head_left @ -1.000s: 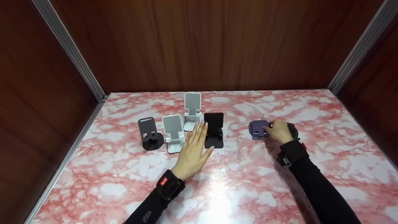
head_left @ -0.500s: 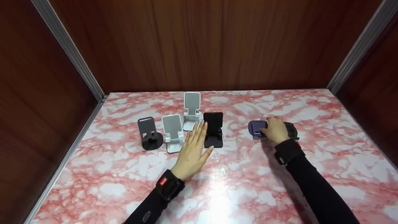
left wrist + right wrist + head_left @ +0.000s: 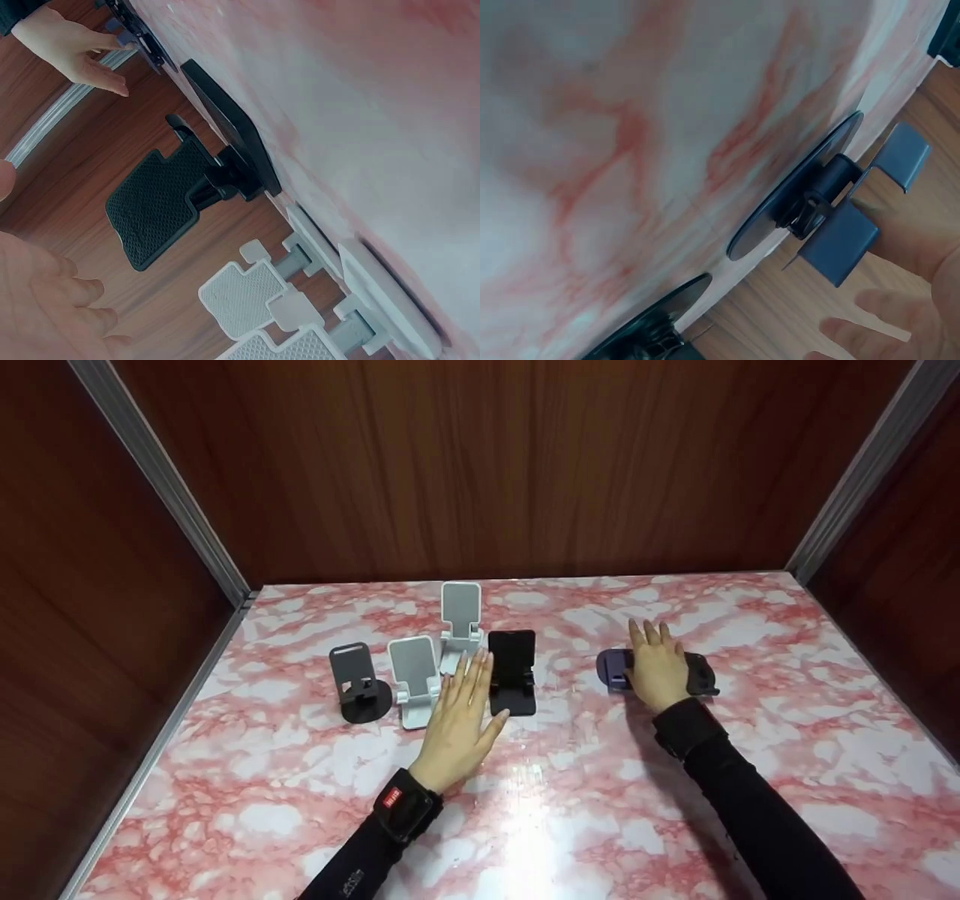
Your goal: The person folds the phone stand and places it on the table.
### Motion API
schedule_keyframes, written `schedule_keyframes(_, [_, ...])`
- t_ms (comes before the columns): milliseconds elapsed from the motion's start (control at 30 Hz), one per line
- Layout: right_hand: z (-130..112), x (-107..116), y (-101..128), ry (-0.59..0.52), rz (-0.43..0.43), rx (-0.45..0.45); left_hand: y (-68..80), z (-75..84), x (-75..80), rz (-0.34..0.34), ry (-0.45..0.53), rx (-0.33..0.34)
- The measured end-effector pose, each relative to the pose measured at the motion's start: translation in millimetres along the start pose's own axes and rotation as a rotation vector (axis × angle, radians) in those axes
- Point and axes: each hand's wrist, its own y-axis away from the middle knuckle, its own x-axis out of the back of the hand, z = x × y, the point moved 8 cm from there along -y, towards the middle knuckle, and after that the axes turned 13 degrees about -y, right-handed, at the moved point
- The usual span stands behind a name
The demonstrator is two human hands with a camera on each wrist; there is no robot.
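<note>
My left hand [image 3: 459, 706] lies flat on the pink marble table [image 3: 570, 802], fingers straight, between a white phone stand [image 3: 414, 679] and a black phone stand [image 3: 512, 673]. It holds nothing. My right hand [image 3: 657, 669] is spread with straight fingers over a purple stand [image 3: 610, 667] and a dark stand [image 3: 705, 675] at the right. The right wrist view shows the purple stand [image 3: 832, 221] folded low on its round base, with my fingers [image 3: 889, 319] just off its plate. In the left wrist view the black stand [image 3: 187, 196] stands upright beside the white stands [image 3: 255, 296].
A dark grey stand with a round base [image 3: 358, 688] is at the left of the row, and a taller white stand [image 3: 460, 619] is behind it. Brown wooden walls with metal corner strips [image 3: 161, 484] close the table in on three sides.
My right hand has let go of the purple stand: its curled fingers have straightened and spread over it. The left hand has hardly moved.
</note>
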Motion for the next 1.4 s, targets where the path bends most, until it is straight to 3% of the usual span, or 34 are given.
schedule_keyframes(567, [-18.5,-1.4,29.0,-0.054,-0.046,0.110,-2.9,-10.9,-0.9,0.051,-0.097,0.020])
schedule_keyframes(833, [-37.3,-1.0,51.5,-0.085,-0.081,0.171,-4.6,-16.9,-0.2,0.041,-0.063,0.041])
schedule_keyframes(1033, [-51.5,0.2,67.0,-0.062,-0.043,0.227,-6.5,-17.6,0.5,0.021,-0.016,0.050])
schedule_keyframes(1400, [-64.9,1.0,85.4,-0.058,-0.033,0.261,-25.5,-17.7,-3.5,0.027,0.063,0.072])
